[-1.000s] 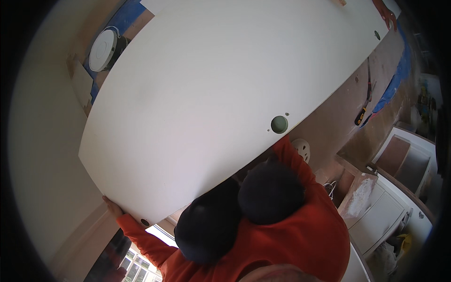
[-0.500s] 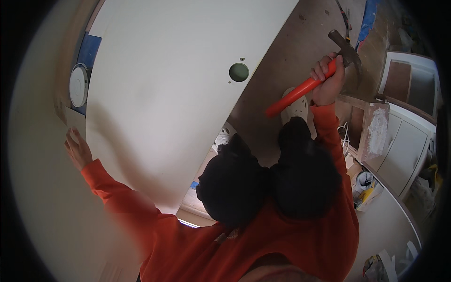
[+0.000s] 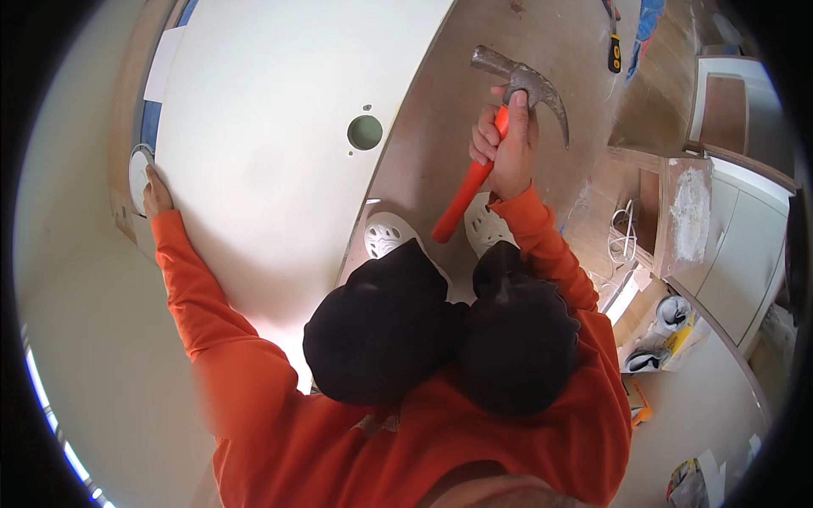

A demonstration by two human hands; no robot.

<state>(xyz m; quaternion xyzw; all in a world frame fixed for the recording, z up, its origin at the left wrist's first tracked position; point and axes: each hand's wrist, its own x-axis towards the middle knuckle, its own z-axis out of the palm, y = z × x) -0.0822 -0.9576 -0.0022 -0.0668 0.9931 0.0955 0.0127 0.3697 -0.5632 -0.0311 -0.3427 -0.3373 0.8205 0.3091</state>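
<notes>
My right hand (image 3: 506, 151) grips a claw hammer (image 3: 464, 201) by its orange handle, close under the dark metal head. The hammer is held up over the floor, its claw pointing right. At the left, my left hand (image 3: 157, 195) reaches to a round white disc (image 3: 138, 179) beside the edge of a white door (image 3: 262, 110). Its fingers lie against the disc, partly hidden, and I see no clear grasp. The door has a round hole (image 3: 365, 133) near its right edge, greenish inside, with small holes above and below it.
A black-and-yellow handled tool (image 3: 615, 54) lies on the floor (image 3: 423, 169) at the far right. Wooden cabinet parts (image 3: 686, 212) and a coiled white cable (image 3: 624, 233) stand right of me. Lower right is a box with cans (image 3: 672, 313). My white clogs (image 3: 389, 234) are below the hammer.
My left hand has moved from the wall below the disc onto the disc. My right hand has brought the hammer left, closer to the door. The view has shifted.
</notes>
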